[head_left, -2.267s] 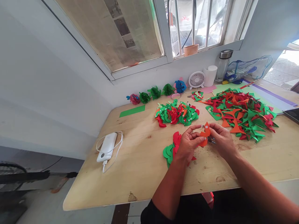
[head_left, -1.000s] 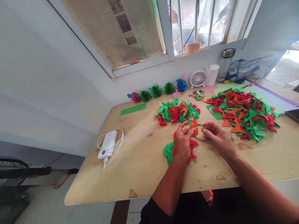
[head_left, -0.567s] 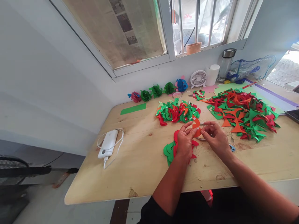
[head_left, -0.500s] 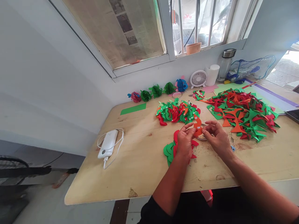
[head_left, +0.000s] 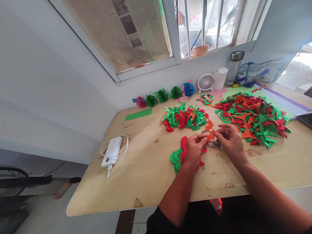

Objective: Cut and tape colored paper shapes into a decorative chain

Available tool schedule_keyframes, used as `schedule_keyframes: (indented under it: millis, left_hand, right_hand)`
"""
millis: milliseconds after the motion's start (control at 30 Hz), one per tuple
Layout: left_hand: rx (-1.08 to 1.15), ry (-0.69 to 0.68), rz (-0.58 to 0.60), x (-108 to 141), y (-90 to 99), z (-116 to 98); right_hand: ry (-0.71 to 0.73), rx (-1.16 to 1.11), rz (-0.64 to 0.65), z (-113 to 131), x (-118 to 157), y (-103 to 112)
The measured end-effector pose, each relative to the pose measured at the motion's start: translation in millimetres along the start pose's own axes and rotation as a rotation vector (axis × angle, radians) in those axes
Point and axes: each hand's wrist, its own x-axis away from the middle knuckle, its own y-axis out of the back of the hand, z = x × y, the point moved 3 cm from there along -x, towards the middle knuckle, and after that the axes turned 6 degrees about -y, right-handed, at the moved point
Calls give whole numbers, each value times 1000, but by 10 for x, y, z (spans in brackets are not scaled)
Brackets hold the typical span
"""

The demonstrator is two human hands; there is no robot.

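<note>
Between my two hands is a curved orange paper cutout (head_left: 210,124) with small white squares on it. My left hand (head_left: 194,150) pinches its lower left end between thumb and fingers. My right hand (head_left: 230,141) is closed on its right edge. Under the paper lies what looks like a pair of scissors (head_left: 216,144), partly covered by the hands. Beside and beneath my left wrist are red paper cutouts (head_left: 183,146) and green paper cutouts (head_left: 175,157). Just beyond the hands is a heap of green, red and orange cutouts (head_left: 182,117), many with white squares.
A large pile of paper scraps (head_left: 253,115) covers the right of the wooden table (head_left: 146,162). Several folded paper figures (head_left: 162,95), a small fan (head_left: 206,82) and a glass bottle (head_left: 235,68) line the wall. A white power bank with cable (head_left: 112,151) lies left.
The orange cutout has shifted slightly right and been turned in my fingers. My right hand has moved a little right, and more of the scissors shows beneath.
</note>
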Motion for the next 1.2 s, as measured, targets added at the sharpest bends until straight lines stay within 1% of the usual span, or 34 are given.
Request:
schedule_keyframes:
  millis: [200,367,500,567,700,800,1033,1200]
  left_hand:
    - [19,35,30,15,-10,-4]
    - [49,32,-19,10,-4,-11]
    - [62,-14,-69,-11,21,-21]
    - [65,-37,-76,-21,30,-25]
    - [67,-54,-89,-28,38,-30]
    - [81,-56,-99,-22,34,-36]
    - [109,-66,-116,-24,32,-30]
    - [115,-66,-87,-33,32,-12]
  right_hand:
    - [-7,-14,-14,15,1,2]
    - [-9,-9,-19,-8,-7,26]
    - [4,-23,-44,4,6,39]
    - [-17,-28,1,16,23,15]
    - [-73,-17,188,49,69,-71]
    - [-113,-17,282,69,95,-111]
    - [-187,-85,362,24,105,-147]
    - [-223,-128,377,-36,99,-169]
